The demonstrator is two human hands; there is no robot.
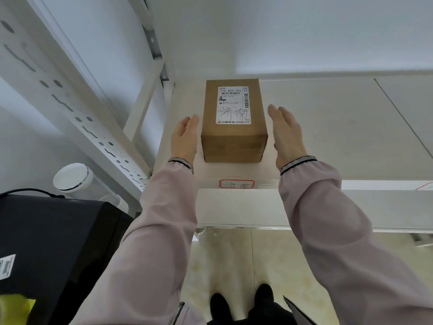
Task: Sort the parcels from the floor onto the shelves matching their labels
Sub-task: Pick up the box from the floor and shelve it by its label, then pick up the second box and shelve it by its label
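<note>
Parcel (pixel 233 120) is sitting on the shelf (pixel 328 127) above a red-edged tag (pixel 237 184) whose handwriting seems to be matching its label. Left hand (pixel 184 139) and right hand (pixel 286 134) are flanking it, spread flat, gripping nothing, probably squaring it.

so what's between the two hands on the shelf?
Head view: the cardboard parcel sits on the shelf between the left hand and right hand. Both hands are open beside it, apparently not touching it.
</note>
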